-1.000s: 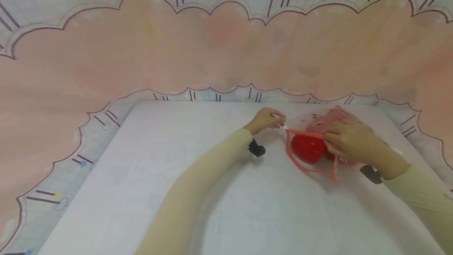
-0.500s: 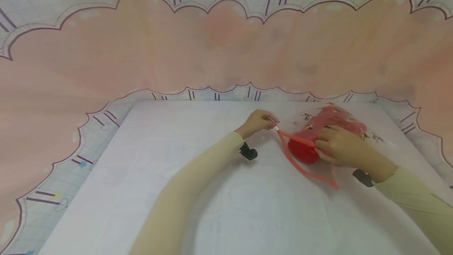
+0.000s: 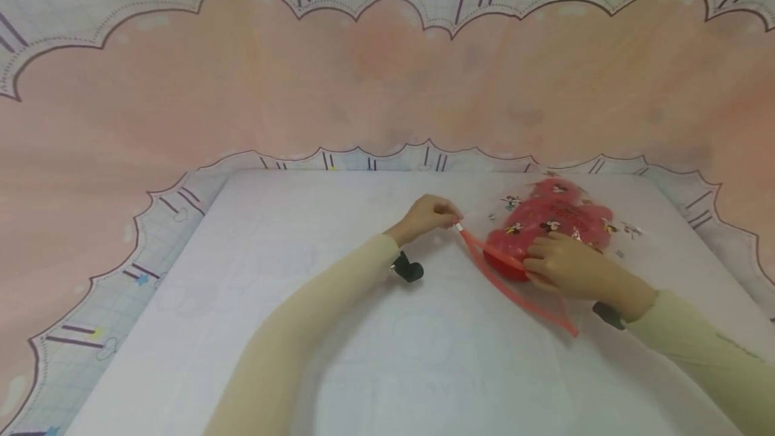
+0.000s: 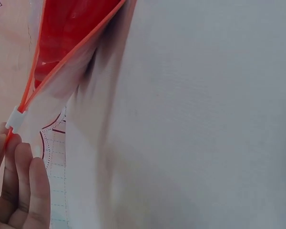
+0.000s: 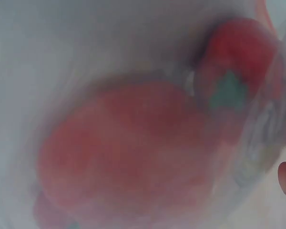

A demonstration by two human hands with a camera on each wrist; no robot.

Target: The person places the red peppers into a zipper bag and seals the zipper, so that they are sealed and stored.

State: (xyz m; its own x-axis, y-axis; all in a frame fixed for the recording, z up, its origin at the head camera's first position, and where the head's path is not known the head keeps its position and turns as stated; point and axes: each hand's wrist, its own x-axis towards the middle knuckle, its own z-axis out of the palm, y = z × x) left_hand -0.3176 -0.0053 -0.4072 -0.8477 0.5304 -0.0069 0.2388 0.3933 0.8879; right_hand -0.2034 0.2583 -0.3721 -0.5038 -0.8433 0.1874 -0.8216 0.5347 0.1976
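A clear printed zip bag (image 3: pixel 545 316) with an orange-red rim lies at the back right of the table. Large red rounded things (image 3: pixel 533 210) fill it; one, a tomato-like piece (image 5: pixel 240 50), has a green star-shaped cap in the right wrist view. My left hand (image 3: pixel 426 215) pinches the bag's corner between thumb and finger, right beside the white slider (image 4: pixel 15 119). The two rim edges spread apart beyond that slider. With curled fingers, my right hand (image 3: pixel 563 268) grips the rim's upper edge; its fingertips are partly hidden in the head view.
The white tabletop (image 3: pixel 363 355) stretches in front and to the left. Behind it hangs a patterned cloth (image 3: pixel 363 86). A black wrist device (image 3: pixel 408 269) sits under my left wrist, another (image 3: pixel 608 315) under the right.
Both hands have drawn the bag to the left and slightly nearer. Its mouth has narrowed from a wide loop to a slimmer gap. More of the printed front shows.
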